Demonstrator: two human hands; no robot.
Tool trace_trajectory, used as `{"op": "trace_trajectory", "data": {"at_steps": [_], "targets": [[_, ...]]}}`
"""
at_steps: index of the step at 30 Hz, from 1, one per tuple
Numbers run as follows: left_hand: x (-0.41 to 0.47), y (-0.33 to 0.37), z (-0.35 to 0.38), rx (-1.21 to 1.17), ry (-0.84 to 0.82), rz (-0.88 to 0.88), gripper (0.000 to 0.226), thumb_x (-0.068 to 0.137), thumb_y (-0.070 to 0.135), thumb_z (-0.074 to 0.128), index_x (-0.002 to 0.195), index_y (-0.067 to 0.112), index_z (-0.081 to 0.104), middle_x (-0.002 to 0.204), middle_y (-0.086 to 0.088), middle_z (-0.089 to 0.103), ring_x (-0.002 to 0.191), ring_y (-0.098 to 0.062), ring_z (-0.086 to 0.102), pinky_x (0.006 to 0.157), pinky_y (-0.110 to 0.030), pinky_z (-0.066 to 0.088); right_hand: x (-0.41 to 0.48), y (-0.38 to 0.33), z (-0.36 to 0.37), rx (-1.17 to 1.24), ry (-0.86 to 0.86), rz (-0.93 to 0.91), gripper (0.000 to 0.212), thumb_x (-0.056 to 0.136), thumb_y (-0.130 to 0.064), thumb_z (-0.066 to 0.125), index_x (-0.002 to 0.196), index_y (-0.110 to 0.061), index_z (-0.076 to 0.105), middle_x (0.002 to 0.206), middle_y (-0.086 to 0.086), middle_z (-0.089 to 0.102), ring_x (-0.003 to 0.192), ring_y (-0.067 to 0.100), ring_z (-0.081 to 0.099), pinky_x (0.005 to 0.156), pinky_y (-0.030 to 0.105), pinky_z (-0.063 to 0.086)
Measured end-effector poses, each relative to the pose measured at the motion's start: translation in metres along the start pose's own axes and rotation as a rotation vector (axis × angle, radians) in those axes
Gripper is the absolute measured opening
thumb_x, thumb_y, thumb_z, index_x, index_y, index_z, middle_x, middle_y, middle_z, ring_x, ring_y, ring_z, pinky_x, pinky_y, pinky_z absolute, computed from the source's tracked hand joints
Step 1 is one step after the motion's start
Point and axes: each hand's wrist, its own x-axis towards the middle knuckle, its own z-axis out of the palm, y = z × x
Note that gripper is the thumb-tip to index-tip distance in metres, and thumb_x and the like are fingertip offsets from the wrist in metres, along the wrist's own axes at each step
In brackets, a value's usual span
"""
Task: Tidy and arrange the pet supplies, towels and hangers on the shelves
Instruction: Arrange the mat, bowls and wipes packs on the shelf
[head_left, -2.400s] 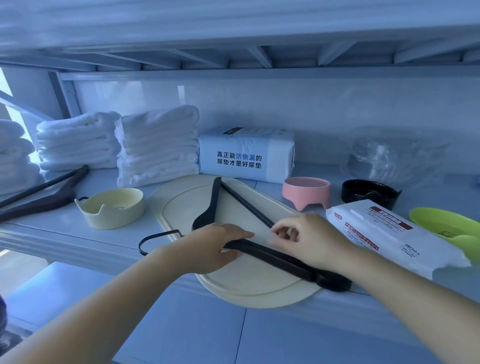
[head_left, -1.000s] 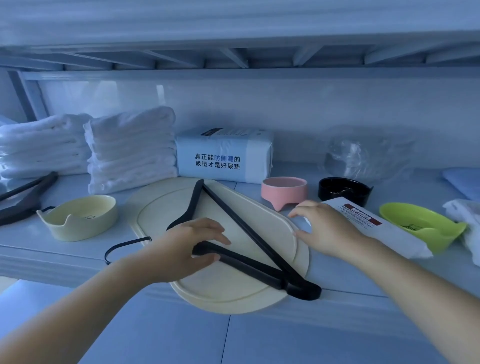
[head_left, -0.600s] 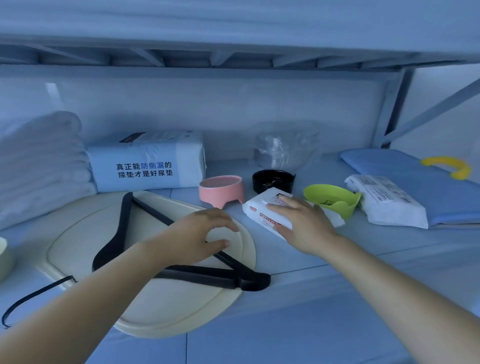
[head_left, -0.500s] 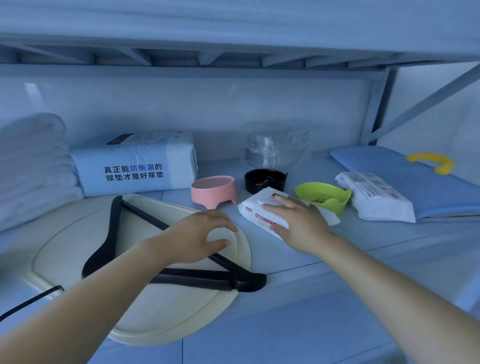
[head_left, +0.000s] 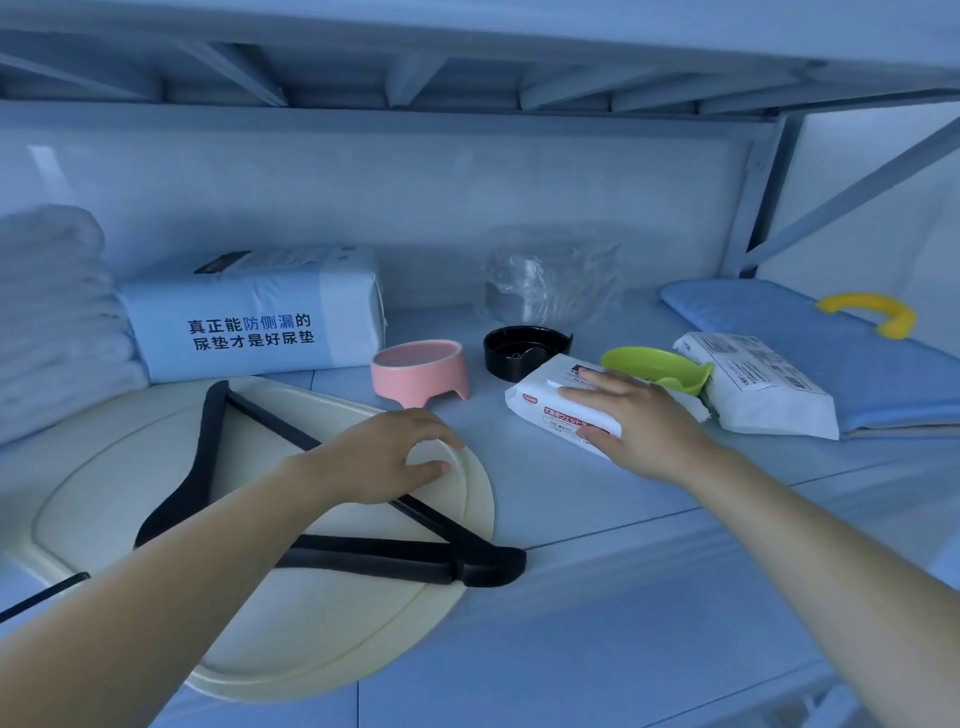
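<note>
Landmark: pink bowl, which stood upright on the shelf; every place below is given from it.
Towels: a folded white stack, far left of the pink bowl, at the picture's edge.
Pad pack: a pale blue pack with printed characters, just left of the pink bowl and a little behind it, next to the towels.
Tray: cream and flat, in front of and to the left of the pink bowl, its near edge hanging over the shelf front.
Hanger: black, lying flat on the tray, front-left of the pink bowl; its near corner reached past the tray's rim.
Left hand: directly in front of the pink bowl, over the hanger's slanted bar at the tray's rim, with fingers loosely curved, thumb apart from them, clasping nothing.
Plastic bag: clear and crumpled, behind and to the right of the pink bowl.
Black bowl: just right of the pink bowl.
Wipes pack: white, right of the pink bowl, in front of the black bowl.
Right hand: right of the pink bowl, laid flat on the wipes pack with fingers straight.
Green bowl: right of the pink bowl, touching the far side of the wipes pack.
White packet: further right, on the edge of a blue mat.
Yellow handle: far right, on the blue mat.
</note>
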Motion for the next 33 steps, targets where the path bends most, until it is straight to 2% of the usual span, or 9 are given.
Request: {"op": "trace_trajectory", "data": {"at_steps": [4,11,15,17,20,23,27,30,33], "targets": [[-0.001,-0.007,-0.009,0.024,0.041,-0.097,0.027,0.09,0.037,0.056,0.117,0.039,0.057,0.124,0.016,0.052,0.116,-0.003,0.046,0.103,-0.022,0.032,0.012,0.014,0.001,0.029,-0.002,-0.062,0.047,0.09,-0.035,0.055,0.135,-0.039,0.043,0.15,-0.011,0.031,0.136,0.015,0.032,0.104,0.041,0.035],[-0.019,-0.025,-0.027,0.084,0.094,-0.253,0.027,0.091,0.037,0.054,0.118,0.04,0.056,0.123,0.021,0.048,0.11,0.001,0.044,0.091,-0.015,0.029,0.032,0.026,0.002,0.05,-0.005,-0.119,0.045,0.089,-0.033,0.058,0.132,-0.04,0.046,0.148,-0.011,0.034,0.138,0.014,0.029,0.106,0.041,0.031],[-0.029,-0.037,-0.036,0.114,0.086,-0.315,0.024,0.091,0.039,0.053,0.115,0.043,0.055,0.123,0.019,0.048,0.109,0.002,0.042,0.094,-0.016,0.029,0.044,-0.015,0.006,-0.037,0.099,-0.19,0.047,0.087,-0.037,0.06,0.132,-0.032,0.049,0.144,-0.008,0.04,0.139,0.014,0.028,0.108,0.053,0.019],[-0.034,-0.044,-0.041,0.131,0.084,-0.328,0.021,0.091,0.04,0.054,0.11,0.047,0.053,0.123,0.019,0.049,0.108,0.002,0.046,0.096,-0.017,0.03,0.055,-0.047,0.007,0.022,0.092,-0.268,0.049,0.088,-0.037,0.059,0.134,-0.031,0.046,0.145,-0.008,0.039,0.138,0.014,0.029,0.11,0.048,0.021],[-0.038,-0.055,-0.051,0.128,0.095,-0.372,0.024,0.091,0.039,0.054,0.114,0.043,0.056,0.121,0.019,0.048,0.091,0.004,0.05,0.089,-0.017,0.035,0.077,-0.088,0.014,0.115,0.034,-0.337,0.052,0.088,-0.037,0.058,0.138,-0.029,0.041,0.146,-0.006,0.037,0.135,0.014,0.031,0.105,0.042,0.03],[-0.04,-0.072,-0.061,0.141,0.106,-0.405,0.025,0.09,0.041,0.054,0.114,0.044,0.055,0.125,0.017,0.05,0.103,-0.004,0.051,0.098,-0.025,0.038,0.097,-0.114,0.024,0.081,-0.014,-0.317,0.056,0.09,-0.039,0.052,0.142,-0.03,0.033,0.151,-0.007,0.028,0.137,0.019,0.028,0.102,0.043,0.032],[-0.045,-0.092,-0.072,0.093,0.104,-0.401,0.024,0.091,0.039,0.054,0.114,0.041,0.056,0.123,0.016,0.049,0.108,-0.007,0.051,0.095,-0.023,0.036,0.111,-0.125,0.036,0.025,-0.087,-0.218,0.058,0.093,-0.043,0.046,0.145,-0.03,0.025,0.153,-0.008,0.024,0.139,0.017,0.024,0.106,0.047,0.028],[-0.046,-0.106,-0.078,0.091,0.09,-0.39,0.025,0.091,0.038,0.053,0.117,0.04,0.056,0.124,0.018,0.047,0.112,-0.007,0.049,0.097,-0.022,0.034,0.116,-0.124,0.04,0.029,-0.065,-0.183,0.052,0.094,-0.041,0.045,0.143,-0.033,0.031,0.151,-0.009,0.03,0.137,0.017,0.029,0.106,0.046,0.031],[-0.047,-0.125,-0.085,0.099,0.099,-0.374,0.026,0.092,0.037,0.053,0.117,0.04,0.055,0.122,0.019,0.046,0.113,-0.004,0.045,0.096,-0.021,0.032,0.117,-0.121,0.036,0.025,-0.019,-0.157,0.046,0.093,-0.04,0.046,0.137,-0.028,0.041,0.145,-0.008,0.04,0.131,0.016,0.038,0.1,0.035,0.038]]}}
